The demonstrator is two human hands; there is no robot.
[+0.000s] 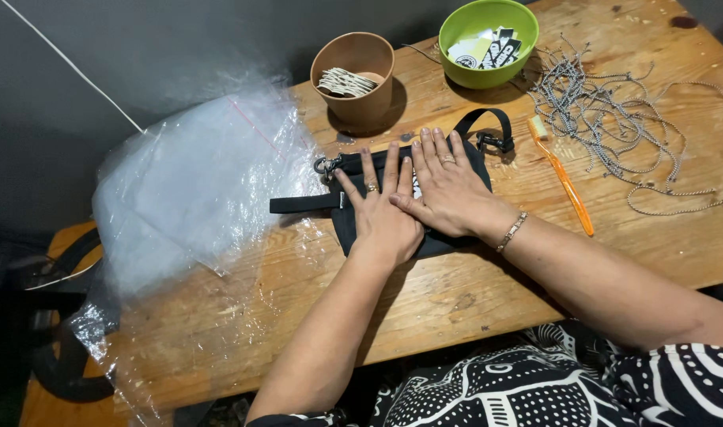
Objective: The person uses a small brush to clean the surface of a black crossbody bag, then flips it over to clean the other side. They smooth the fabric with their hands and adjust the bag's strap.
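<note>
Both hands (pixel 413 202) flat, hiding black pouch (pixel 347 225) middle.

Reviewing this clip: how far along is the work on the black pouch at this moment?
Done: the black pouch lies flat on the wooden table, strap out to one side. In hand: the left hand and right hand press flat on it, palms down. Not yet done: the pouch is outside the clear plastic bags; the tags in the brown cup and green bowl lie untouched.

Clear plastic bags (pixel 191 186) left; brown cup (pixel 353 77), green bowl (pixel 488 41), orange toothbrush (pixel 565 180), ball chains (pixel 614 119) right.
</note>
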